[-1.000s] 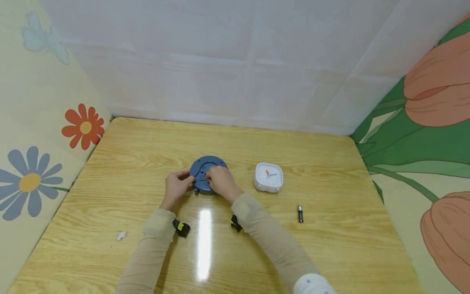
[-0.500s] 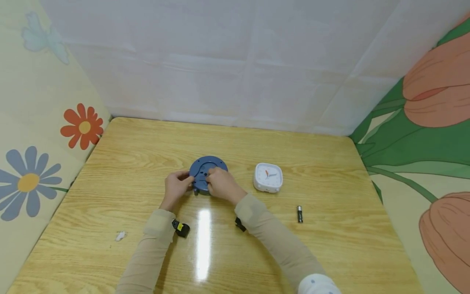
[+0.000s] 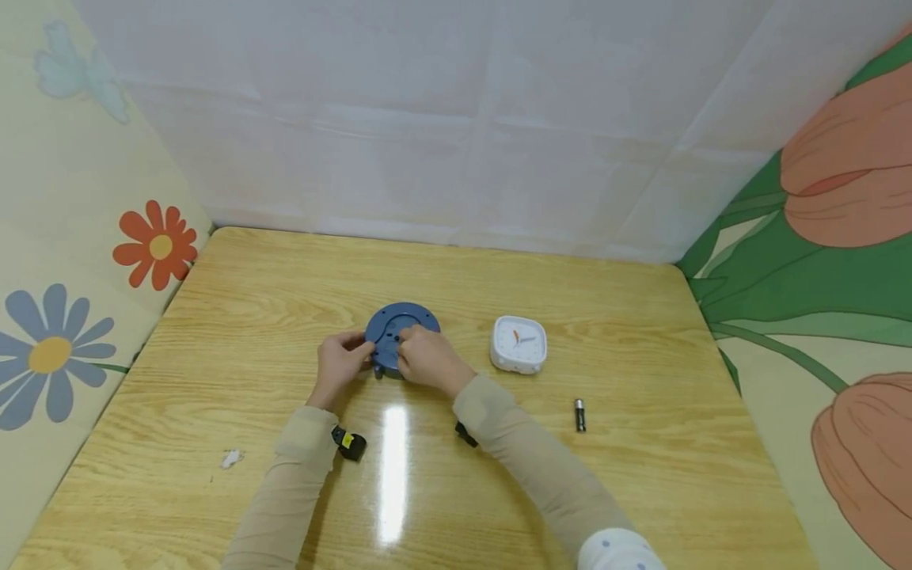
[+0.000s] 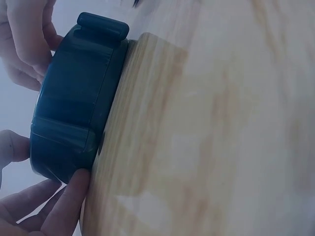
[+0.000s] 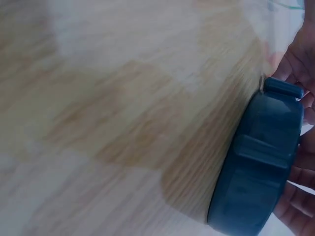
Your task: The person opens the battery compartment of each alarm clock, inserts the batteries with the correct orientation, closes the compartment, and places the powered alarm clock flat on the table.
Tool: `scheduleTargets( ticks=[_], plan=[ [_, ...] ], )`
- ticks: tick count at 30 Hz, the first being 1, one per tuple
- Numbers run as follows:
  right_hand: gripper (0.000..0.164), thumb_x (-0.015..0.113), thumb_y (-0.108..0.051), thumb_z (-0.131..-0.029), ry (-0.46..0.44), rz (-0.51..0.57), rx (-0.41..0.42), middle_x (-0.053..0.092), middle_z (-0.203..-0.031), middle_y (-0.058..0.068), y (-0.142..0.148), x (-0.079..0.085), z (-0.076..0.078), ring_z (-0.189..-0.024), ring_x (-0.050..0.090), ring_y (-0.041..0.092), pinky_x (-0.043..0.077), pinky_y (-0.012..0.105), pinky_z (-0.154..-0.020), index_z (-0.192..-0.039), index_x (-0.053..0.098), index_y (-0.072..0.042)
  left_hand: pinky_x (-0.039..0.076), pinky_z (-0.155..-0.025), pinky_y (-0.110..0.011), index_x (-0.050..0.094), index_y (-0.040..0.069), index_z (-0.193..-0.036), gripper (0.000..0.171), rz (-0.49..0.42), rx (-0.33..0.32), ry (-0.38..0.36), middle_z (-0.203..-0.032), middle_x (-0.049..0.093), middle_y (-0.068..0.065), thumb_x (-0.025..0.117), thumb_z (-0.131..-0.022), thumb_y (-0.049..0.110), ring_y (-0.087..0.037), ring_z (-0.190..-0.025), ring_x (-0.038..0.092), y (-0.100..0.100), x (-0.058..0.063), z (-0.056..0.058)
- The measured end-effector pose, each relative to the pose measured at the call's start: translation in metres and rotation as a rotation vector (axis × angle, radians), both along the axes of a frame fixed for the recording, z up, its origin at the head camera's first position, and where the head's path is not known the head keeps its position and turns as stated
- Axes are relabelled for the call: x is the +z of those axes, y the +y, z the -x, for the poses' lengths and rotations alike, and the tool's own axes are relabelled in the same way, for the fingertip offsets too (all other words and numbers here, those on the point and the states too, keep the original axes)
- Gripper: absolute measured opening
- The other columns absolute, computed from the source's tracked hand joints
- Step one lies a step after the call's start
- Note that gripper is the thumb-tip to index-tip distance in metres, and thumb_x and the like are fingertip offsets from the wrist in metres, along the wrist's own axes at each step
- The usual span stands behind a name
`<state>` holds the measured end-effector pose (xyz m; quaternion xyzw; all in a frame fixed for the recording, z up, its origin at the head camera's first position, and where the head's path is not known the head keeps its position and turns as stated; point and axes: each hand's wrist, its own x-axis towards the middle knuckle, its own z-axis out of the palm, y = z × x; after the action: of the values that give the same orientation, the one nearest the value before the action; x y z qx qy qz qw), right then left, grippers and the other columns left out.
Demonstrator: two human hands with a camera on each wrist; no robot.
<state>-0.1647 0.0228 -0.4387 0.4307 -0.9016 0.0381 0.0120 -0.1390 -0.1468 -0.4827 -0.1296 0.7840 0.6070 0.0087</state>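
Note:
A round blue plastic device (image 3: 388, 324) lies flat on the wooden table, a curved groove and small holes on its upper face. My left hand (image 3: 338, 368) holds its left rim between thumb and fingers. In the left wrist view its fingertips (image 4: 78, 179) meet the lower edge of the teal-looking side wall. My right hand (image 3: 431, 360) has curled fingers on the right part of the upper face. Its fingers (image 5: 295, 211) also show at the device's edge in the right wrist view. I cannot tell what exactly these fingertips pinch, as the hand covers that spot.
A white square alarm clock (image 3: 518, 344) with an orange hand stands right of the blue device. Nearer me at the right lies a black-and-silver battery (image 3: 580, 416). A small white scrap (image 3: 231, 458) is on the table's left part. A white cloth (image 3: 442, 127) hangs behind the table.
My right hand has shifted slightly right and nearer me from the middle of the device's face, uncovering more of it. My left hand keeps its hold on the rim.

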Motion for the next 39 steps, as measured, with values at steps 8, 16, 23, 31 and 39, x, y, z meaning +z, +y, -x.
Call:
scheduleTargets(
  ticks=[8, 16, 23, 31, 39],
  plan=[
    [0.024, 0.053, -0.024, -0.090, 0.051, 0.008, 0.040, 0.060, -0.093, 0.004, 0.004, -0.003, -0.002, -0.077, 0.054, 0.017, 0.048, 0.027, -0.070, -0.084, 0.071, -0.010, 0.055, -0.065, -0.027, 0.057, -0.009, -0.115, 0.035, -0.005, -0.008, 0.000, -0.107, 0.059, -0.026, 0.057, -0.084, 0.006, -0.027, -0.085, 0.062, -0.001, 0.002, -0.001],
    [0.029, 0.054, -0.034, -0.091, 0.060, 0.023, 0.028, 0.055, -0.087, 0.003, 0.005, -0.007, -0.006, -0.077, 0.051, 0.016, 0.045, 0.027, -0.069, -0.086, 0.069, -0.010, 0.055, -0.064, -0.027, 0.057, -0.010, -0.114, 0.034, -0.004, -0.010, 0.016, -0.106, 0.059, -0.026, 0.057, -0.084, 0.006, -0.028, -0.084, 0.062, -0.002, 0.003, -0.003],
    [0.031, 0.057, -0.027, -0.089, -0.050, 0.101, -0.025, 0.061, -0.099, 0.007, 0.010, -0.007, -0.003, -0.091, 0.056, 0.018, 0.047, 0.028, -0.080, -0.108, 0.067, -0.005, 0.055, -0.063, -0.027, 0.057, -0.011, -0.113, 0.035, -0.003, -0.006, 0.021, -0.105, 0.059, -0.027, 0.057, -0.083, 0.005, -0.028, -0.082, 0.063, -0.001, 0.004, -0.002],
    [0.028, 0.060, -0.014, -0.087, -0.125, 0.205, -0.073, 0.061, -0.110, 0.013, 0.017, -0.005, 0.000, -0.104, 0.055, 0.023, 0.044, 0.031, -0.092, -0.111, 0.064, -0.001, 0.055, -0.062, -0.026, 0.058, -0.011, -0.112, 0.034, -0.016, 0.008, 0.017, -0.104, 0.060, -0.026, 0.057, -0.082, 0.004, -0.024, -0.080, 0.063, 0.001, 0.004, -0.002],
    [0.032, 0.065, -0.011, -0.082, -0.144, 0.345, -0.104, 0.061, -0.106, 0.012, 0.025, -0.006, 0.002, -0.099, 0.057, 0.022, 0.046, 0.030, -0.088, -0.112, 0.062, 0.000, 0.055, -0.061, -0.026, 0.058, -0.011, -0.111, 0.033, -0.013, 0.007, 0.025, -0.103, 0.060, -0.027, 0.058, -0.081, 0.003, -0.023, -0.077, 0.063, 0.001, 0.005, -0.002]
  ],
)
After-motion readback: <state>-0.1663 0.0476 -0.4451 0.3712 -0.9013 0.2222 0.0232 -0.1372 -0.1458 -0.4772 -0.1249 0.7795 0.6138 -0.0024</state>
